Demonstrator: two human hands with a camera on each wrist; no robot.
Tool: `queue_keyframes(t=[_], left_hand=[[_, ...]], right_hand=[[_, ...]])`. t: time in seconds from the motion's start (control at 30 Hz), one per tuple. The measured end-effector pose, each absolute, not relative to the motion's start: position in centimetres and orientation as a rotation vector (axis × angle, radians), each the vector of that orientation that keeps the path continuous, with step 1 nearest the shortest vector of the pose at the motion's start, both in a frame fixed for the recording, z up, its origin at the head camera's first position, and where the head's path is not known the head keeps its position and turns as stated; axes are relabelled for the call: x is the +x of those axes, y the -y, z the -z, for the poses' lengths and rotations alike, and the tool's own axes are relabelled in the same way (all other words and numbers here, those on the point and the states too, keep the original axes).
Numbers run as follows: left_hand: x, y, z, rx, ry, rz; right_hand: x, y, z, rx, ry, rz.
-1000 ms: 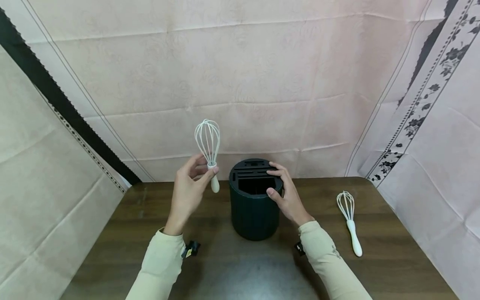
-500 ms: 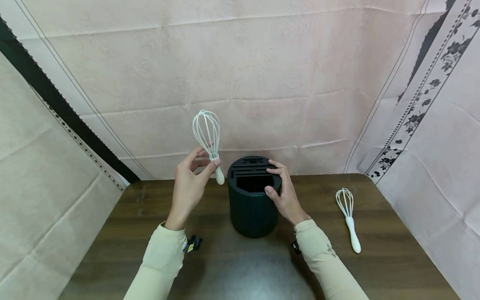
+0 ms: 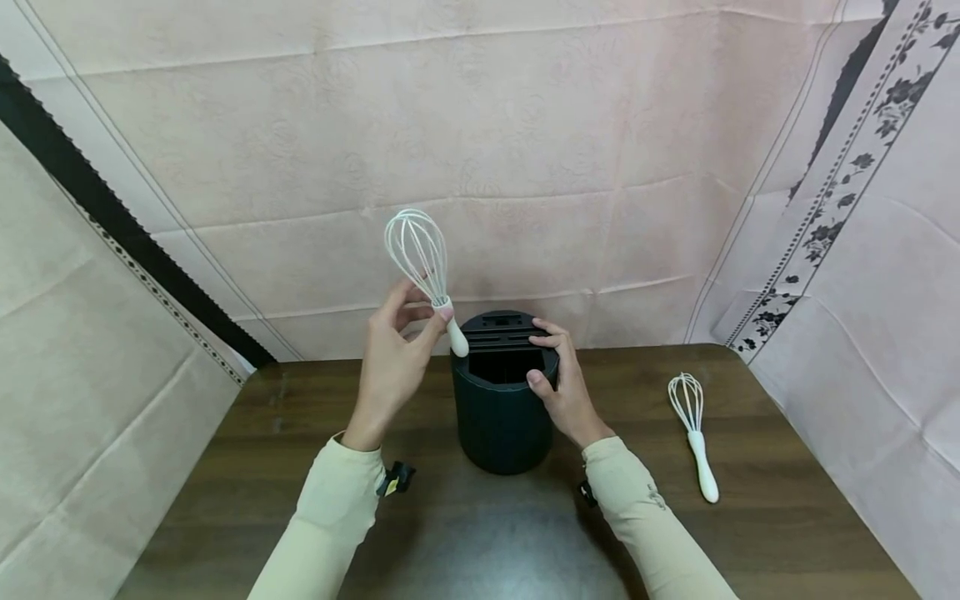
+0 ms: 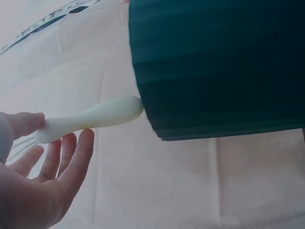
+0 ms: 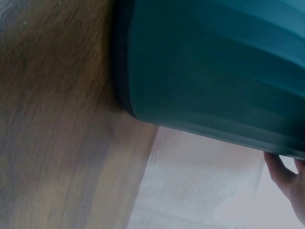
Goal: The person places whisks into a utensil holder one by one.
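Note:
My left hand [image 3: 397, 358] pinches a white whisk [image 3: 418, 250] near the collar, where wires meet handle. The wire head points up and to the left. In the left wrist view the whisk's handle [image 4: 102, 114] stretches from the left hand [image 4: 43, 186] toward the holder's wall. A dark green round utensil holder [image 3: 504, 425] stands upright on the table, with a slotted black top and a large opening at the front. My right hand [image 3: 566, 387] grips the holder's right rim, fingers over the top and thumb by the opening. Part of that hand [image 5: 293, 186] shows in the right wrist view.
A second white whisk [image 3: 697, 454] lies on the wooden table [image 3: 480, 542] to the right, wires toward the back. Pale cloth [image 3: 480, 133] hangs behind the table and at both sides.
My left hand has risen slightly and moved right with the whisk, which tilts more; its handle end now overlaps the holder's left rim in the head view. The right hand keeps its hold.

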State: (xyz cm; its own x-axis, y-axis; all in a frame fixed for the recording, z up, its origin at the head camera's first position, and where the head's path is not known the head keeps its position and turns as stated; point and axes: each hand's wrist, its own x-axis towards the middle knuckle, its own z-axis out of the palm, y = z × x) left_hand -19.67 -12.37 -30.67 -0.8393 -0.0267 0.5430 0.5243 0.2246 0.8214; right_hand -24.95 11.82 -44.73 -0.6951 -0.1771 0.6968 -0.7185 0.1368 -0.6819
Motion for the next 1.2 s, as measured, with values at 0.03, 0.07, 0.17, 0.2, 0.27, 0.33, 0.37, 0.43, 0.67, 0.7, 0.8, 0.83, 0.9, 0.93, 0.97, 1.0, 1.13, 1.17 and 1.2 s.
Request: queue_keyframes(t=[0.03, 0.07, 0.17, 0.2, 0.27, 0.33, 0.37, 0.43, 0.67, 0.7, 0.8, 0.83, 0.9, 0.93, 0.97, 1.0, 1.13, 1.17, 1.2], left_hand=[[-19.8, 12.3, 30.7, -0.457, 2.065, 1.652], [-19.8, 12.1, 30.8, -0.451, 2.072, 1.649], [-20.0, 11.9, 31.1, -0.438, 2.090, 1.637], [-20.1, 11.8, 31.1, -0.438, 2.094, 1.636], [-20.2, 11.7, 31.4, -0.436, 2.110, 1.625], [-20.3, 11.5, 31.6, -0.449, 2.122, 1.626], [-20.4, 11.4, 31.7, -0.458, 2.124, 1.636], [-20.5, 11.3, 32.0, -0.472, 2.129, 1.659], [-20.5, 10.8, 33.2, -0.433, 2.152, 1.706], [-20.5, 10.8, 33.3, -0.422, 2.160, 1.703], [-20.5, 10.7, 33.7, -0.397, 2.193, 1.678], [-20.5, 10.7, 33.7, -0.391, 2.204, 1.670], [-20.5, 10.7, 33.9, -0.377, 2.232, 1.643], [-20.6, 10.7, 34.0, -0.369, 2.246, 1.628], [-20.6, 10.7, 34.0, -0.356, 2.259, 1.613], [-20.6, 10.7, 34.0, -0.347, 2.266, 1.606], [-20.6, 10.7, 34.2, -0.339, 2.249, 1.620], [-20.6, 10.7, 34.2, -0.346, 2.237, 1.623], [-20.6, 10.7, 34.3, -0.357, 2.224, 1.624]], right_hand=[[-25.0, -11.8, 44.8, 0.861, 1.959, -1.593], [-25.0, -11.8, 44.8, 0.863, 1.952, -1.598], [-25.1, -11.8, 44.9, 0.866, 1.938, -1.609], [-25.1, -11.8, 44.9, 0.867, 1.934, -1.613], [-25.2, -11.8, 44.9, 0.865, 1.930, -1.617], [-25.2, -11.8, 44.9, 0.862, 1.929, -1.620], [-25.2, -11.8, 44.9, 0.858, 1.929, -1.620], [-25.2, -11.8, 45.0, 0.852, 1.929, -1.620], [-25.1, -11.8, 45.1, 0.850, 1.928, -1.623], [-25.1, -11.8, 45.1, 0.851, 1.925, -1.625], [-25.1, -11.7, 45.2, 0.846, 1.917, -1.629], [-25.1, -11.7, 45.2, 0.847, 1.912, -1.631], [-25.1, -11.6, 45.1, 0.845, 1.906, -1.634], [-25.1, -11.6, 45.1, 0.844, 1.904, -1.634], [-25.1, -11.6, 45.1, 0.843, 1.905, -1.635], [-25.1, -11.6, 45.1, 0.843, 1.904, -1.640], [-25.1, -11.7, 45.1, 0.835, 1.918, -1.644], [-25.1, -11.7, 45.1, 0.831, 1.925, -1.645], [-25.1, -11.7, 45.2, 0.827, 1.930, -1.645]])
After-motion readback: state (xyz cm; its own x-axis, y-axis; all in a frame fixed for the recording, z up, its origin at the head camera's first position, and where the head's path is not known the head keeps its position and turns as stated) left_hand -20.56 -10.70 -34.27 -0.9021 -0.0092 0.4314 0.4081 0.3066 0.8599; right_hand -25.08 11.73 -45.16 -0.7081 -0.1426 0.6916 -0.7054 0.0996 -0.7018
